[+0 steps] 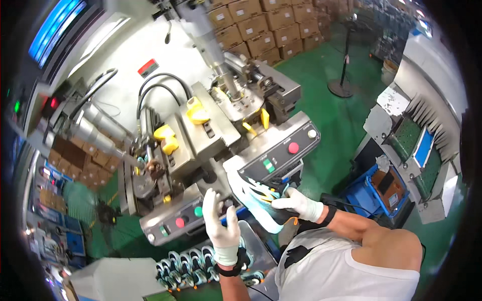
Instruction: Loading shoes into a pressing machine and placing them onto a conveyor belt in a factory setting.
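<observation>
My right hand (300,204), in a white glove, is closed on a sneaker (253,198) in pale blue, black and white with orange accents. The thumb lies across the sneaker's side, and the fingers behind it are mostly hidden. To the left of the sneaker, my gloved left hand (222,231) is raised with thumb and fingers apart, holding nothing. Beyond both hands stands a metal two-station machine (201,145) with yellow pads. Below the left hand, several similar shoes (186,266) are lined up side by side, some partly covered by my wrist.
Two control panels with buttons, a right one (276,150) and a left one (175,223), front the machine. Right of me are a blue bin (371,193) and a machine with a green conveyor (409,138). Stacked cartons (266,25) and a stand fan's base (340,89) stand farther back.
</observation>
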The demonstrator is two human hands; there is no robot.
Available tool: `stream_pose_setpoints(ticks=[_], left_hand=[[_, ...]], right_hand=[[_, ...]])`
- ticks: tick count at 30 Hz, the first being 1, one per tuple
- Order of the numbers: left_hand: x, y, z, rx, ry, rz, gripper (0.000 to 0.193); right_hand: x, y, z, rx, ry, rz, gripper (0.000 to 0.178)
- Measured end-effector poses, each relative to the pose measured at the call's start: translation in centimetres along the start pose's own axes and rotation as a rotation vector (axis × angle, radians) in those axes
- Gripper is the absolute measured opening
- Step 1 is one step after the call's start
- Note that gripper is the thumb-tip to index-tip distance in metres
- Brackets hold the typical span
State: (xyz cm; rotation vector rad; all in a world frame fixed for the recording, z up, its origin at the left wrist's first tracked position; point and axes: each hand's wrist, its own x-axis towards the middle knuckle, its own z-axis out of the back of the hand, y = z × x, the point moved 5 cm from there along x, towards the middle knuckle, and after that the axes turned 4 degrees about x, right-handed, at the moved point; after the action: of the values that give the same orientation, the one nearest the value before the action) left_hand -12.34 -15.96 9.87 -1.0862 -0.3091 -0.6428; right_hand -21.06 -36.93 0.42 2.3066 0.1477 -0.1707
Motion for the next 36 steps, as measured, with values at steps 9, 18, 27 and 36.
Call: stream_pose_setpoints(ticks=[9,18,27,36], left_hand=[[5.7,5.7,-14.1,-0.182,0.154,0.416,0.046],[6.8,9.5,-17.9,-0.098,0.277,0.493,0.045],[5.8,11.3,-17.2,-0.152,0.281,0.49,0.046],[4.8,13.2,-15.2,-0.209,0.311,0.611,0.049]], right_hand=[[2.6,10.5,10.8,0.182,-0.038,0.149,0.065],[4.8,12.6,14.7,0.373,-0.006,0.259,0.08],[6.6,9.9,13.9,0.374,-0.064,0.292,0.075],[7.7,8.7,12.1,0.378,-0.121,0.298,0.074]])
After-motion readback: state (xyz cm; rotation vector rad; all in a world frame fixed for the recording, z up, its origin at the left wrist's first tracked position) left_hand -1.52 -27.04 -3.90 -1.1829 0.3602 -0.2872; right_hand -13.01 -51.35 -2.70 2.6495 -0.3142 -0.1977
